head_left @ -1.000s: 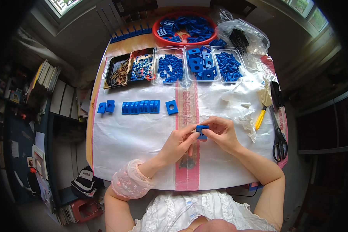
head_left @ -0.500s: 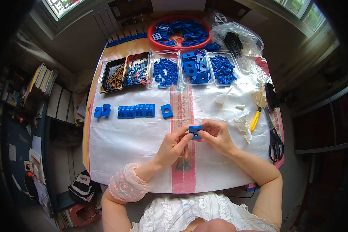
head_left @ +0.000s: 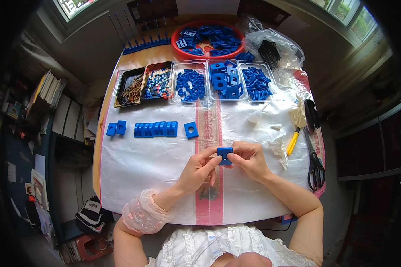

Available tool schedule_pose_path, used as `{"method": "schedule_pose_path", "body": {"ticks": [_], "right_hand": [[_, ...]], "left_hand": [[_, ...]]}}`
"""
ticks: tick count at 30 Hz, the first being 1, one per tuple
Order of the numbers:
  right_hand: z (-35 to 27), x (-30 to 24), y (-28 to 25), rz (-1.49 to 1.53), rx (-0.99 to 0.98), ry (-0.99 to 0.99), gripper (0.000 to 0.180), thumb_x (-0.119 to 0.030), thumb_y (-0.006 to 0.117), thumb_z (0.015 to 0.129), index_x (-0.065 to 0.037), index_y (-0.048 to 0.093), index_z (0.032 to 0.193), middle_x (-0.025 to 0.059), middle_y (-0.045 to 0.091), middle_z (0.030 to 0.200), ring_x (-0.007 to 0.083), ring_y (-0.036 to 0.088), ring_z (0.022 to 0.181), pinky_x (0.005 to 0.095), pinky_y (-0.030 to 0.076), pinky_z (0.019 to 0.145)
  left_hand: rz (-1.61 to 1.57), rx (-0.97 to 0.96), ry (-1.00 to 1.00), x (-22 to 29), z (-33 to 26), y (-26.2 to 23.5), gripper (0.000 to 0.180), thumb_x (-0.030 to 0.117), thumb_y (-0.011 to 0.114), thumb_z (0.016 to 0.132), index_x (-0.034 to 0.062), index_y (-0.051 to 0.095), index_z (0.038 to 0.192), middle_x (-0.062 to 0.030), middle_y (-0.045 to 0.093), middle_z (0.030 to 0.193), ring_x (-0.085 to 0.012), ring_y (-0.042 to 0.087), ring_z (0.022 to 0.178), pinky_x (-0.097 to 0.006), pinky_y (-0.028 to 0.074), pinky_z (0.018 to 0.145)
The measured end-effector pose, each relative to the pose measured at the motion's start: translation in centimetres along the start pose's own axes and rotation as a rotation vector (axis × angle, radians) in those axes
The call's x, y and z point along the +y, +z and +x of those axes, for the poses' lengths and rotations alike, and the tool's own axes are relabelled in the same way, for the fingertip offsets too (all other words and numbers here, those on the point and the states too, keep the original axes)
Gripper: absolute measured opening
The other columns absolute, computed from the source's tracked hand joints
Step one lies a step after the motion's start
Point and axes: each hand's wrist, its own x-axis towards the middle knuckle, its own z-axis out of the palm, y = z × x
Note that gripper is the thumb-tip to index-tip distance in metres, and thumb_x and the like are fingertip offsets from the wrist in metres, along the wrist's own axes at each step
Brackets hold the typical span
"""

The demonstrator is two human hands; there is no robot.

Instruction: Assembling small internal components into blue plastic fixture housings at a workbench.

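Note:
A small blue plastic block (head_left: 225, 152) is pinched between both hands above the middle of the table. On its left edge, my left hand (head_left: 199, 167) grips it with thumb and index finger. My right hand (head_left: 249, 161) closes on its right side, thumb on the near face. The thumbs hide part of that face. Just beyond, to the left, lies a blue square piece with a round hole (head_left: 191, 130). Farther left stands a tight row of blue blocks (head_left: 156, 129), then two separate blue pieces (head_left: 116, 128).
Trays of small parts line the back: brass-coloured screws (head_left: 132, 91), mixed nuts (head_left: 158, 83), blue pieces (head_left: 190, 84), holed blue plates (head_left: 226, 80) and blue pegs (head_left: 256, 83). Behind them sits a red basin (head_left: 176, 46). At right lie a yellow-handled cutter (head_left: 292, 142) and black scissors (head_left: 316, 173).
The blue block has tilted so more of its broad face shows. Both hands keep their pinch in nearly the same place. The whole view has shifted slightly.

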Motion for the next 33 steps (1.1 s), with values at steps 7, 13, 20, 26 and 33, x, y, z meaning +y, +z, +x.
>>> {"method": "schedule_pose_path", "body": {"ticks": [7,13,20,26,33], "right_hand": [[0.1,0.1,-0.1,-0.039,-0.001,-0.007,0.007,0.000,0.064,0.088,0.005,0.068,0.086,0.0031,0.062,0.081,0.0076,0.059,0.071,0.0227,0.047,0.061],[0.0,-0.5,0.1,-0.015,-0.016,0.044,0.007,-0.001,0.064,0.089,0.005,0.066,0.087,0.0023,0.061,0.081,0.0080,0.059,0.072,0.0230,0.049,0.064],[0.0,-0.3,0.3,0.048,-0.040,0.034,0.007,0.000,0.063,0.089,0.006,0.065,0.091,0.0039,0.061,0.085,0.0106,0.062,0.078,0.0250,0.053,0.069],[0.0,-0.4,0.0,0.012,-0.052,0.022,0.008,0.001,0.063,0.088,0.007,0.065,0.092,0.0044,0.060,0.085,0.0112,0.062,0.078,0.0252,0.053,0.068],[0.0,-0.4,0.1,0.036,-0.043,0.018,0.008,0.001,0.063,0.088,0.007,0.066,0.091,0.0048,0.061,0.084,0.0116,0.063,0.078,0.0254,0.053,0.067]], "left_hand": [[-0.008,-0.003,-0.017,0.3,-0.1,0.0,0.035,0.017,0.048,0.102,0.0023,0.051,0.134,-0.0146,0.071,0.098,-0.0058,0.056,0.048,-0.017,0.040,0.042],[0.016,0.024,0.005,0.5,-0.2,0.2,0.035,0.016,0.050,0.101,0.0011,0.052,0.133,-0.0119,0.071,0.095,-0.0064,0.056,0.048,-0.018,0.044,0.044],[0.061,0.064,0.058,0.1,-0.3,0.2,0.033,0.016,0.051,0.101,0.0007,0.055,0.130,-0.0105,0.071,0.094,-0.0061,0.055,0.047,-0.018,0.044,0.043],[0.046,0.048,0.060,0.2,-0.3,0.2,0.033,0.016,0.051,0.101,0.0006,0.055,0.130,-0.0106,0.071,0.093,-0.0061,0.055,0.047,-0.018,0.044,0.043],[0.021,0.033,0.021,0.2,-0.3,0.1,0.034,0.016,0.052,0.101,-0.0001,0.054,0.131,-0.0105,0.071,0.093,-0.0064,0.056,0.048,-0.018,0.044,0.044]]}}
